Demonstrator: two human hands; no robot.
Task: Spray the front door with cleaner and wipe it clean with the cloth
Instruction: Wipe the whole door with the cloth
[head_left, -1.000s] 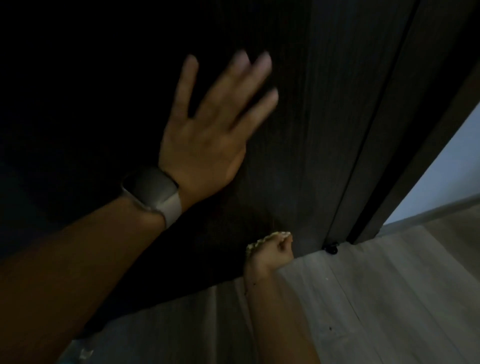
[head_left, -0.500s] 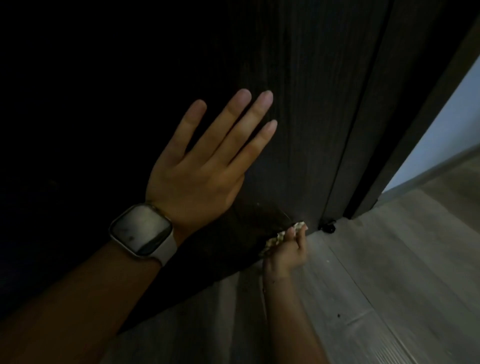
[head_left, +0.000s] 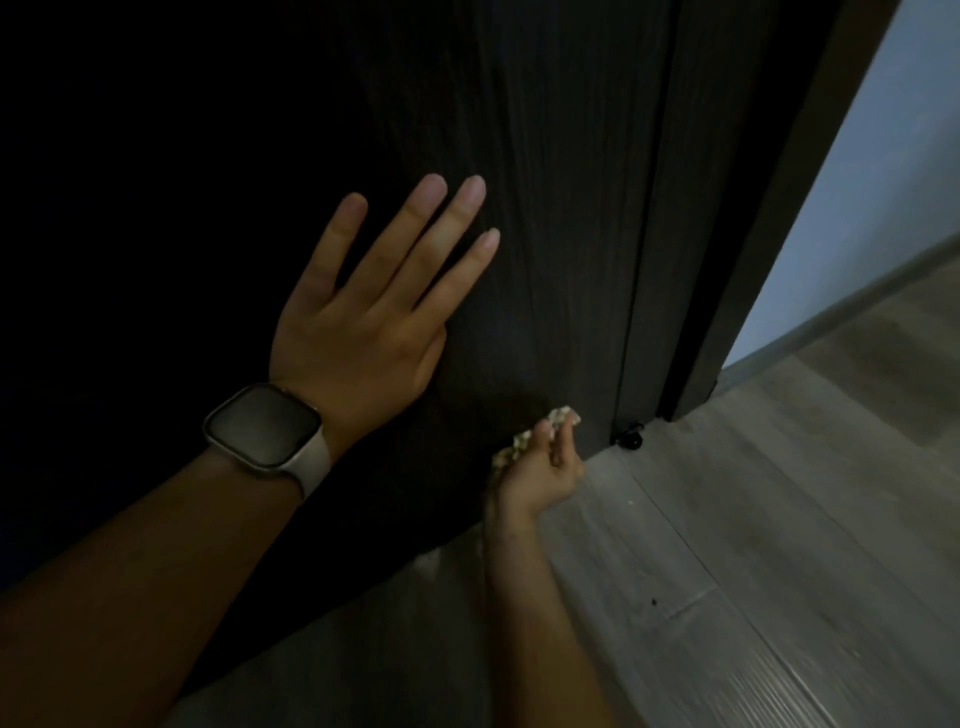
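The dark wood-grain front door (head_left: 561, 156) fills the upper left and middle of the view. My left hand (head_left: 363, 322), with a pale smartwatch on the wrist, lies flat against the door with fingers spread. Low down near the door's bottom edge, my right hand (head_left: 543, 467) grips a light patterned cloth (head_left: 524, 439) and presses it to the door. No spray bottle is in view.
The dark door frame (head_left: 727, 260) runs down on the right, with a small black door stop (head_left: 629, 439) at its foot. Grey wood-plank floor (head_left: 753, 545) spreads to the lower right. A pale wall (head_left: 883, 182) with a baseboard lies beyond the frame.
My right hand with the cloth has slid to the right along the door's bottom, toward the frame. My left hand has settled flat on the door, lower than a second ago.
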